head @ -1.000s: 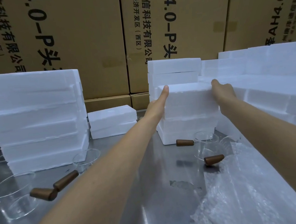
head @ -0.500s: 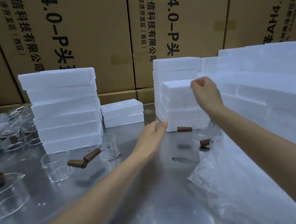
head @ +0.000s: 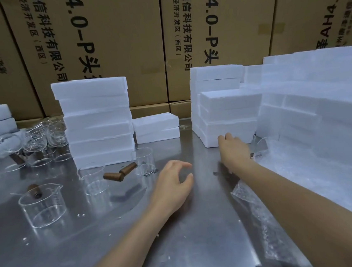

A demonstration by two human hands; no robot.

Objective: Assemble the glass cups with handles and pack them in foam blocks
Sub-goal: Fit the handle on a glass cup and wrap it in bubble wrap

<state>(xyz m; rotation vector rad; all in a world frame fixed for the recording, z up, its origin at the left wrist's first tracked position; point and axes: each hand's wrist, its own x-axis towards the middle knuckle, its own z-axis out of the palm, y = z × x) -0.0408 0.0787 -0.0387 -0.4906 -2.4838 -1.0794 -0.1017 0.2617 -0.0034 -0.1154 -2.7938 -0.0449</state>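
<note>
Clear glass cups stand on the steel table [head: 202, 238]: a spouted one [head: 42, 207] at the front left, a second [head: 93, 181], and a third [head: 144, 161]. Two brown handles [head: 120, 173] lie between the last two, and another handle [head: 34, 190] sits behind the spouted cup. My left hand [head: 173, 184] hovers over the table with loosely curled fingers and holds nothing. My right hand [head: 233, 151] reaches down at the foot of the centre foam block stack [head: 229, 115]. Its back faces me and hides its fingertips and whatever lies under it.
A tall foam stack [head: 96, 121] stands at the left, with a low pair of blocks [head: 156, 127] behind. A large foam pile [head: 319, 108] fills the right. Bubble wrap [head: 308, 217] covers the front right. More cups [head: 40, 142] cluster at the far left. Cardboard boxes [head: 119, 42] wall the back.
Both hands let go of the top foam block on the centre stack and came down. The left hand dropped to the table's middle; the right sank to the stack's foot. The view swung left.
</note>
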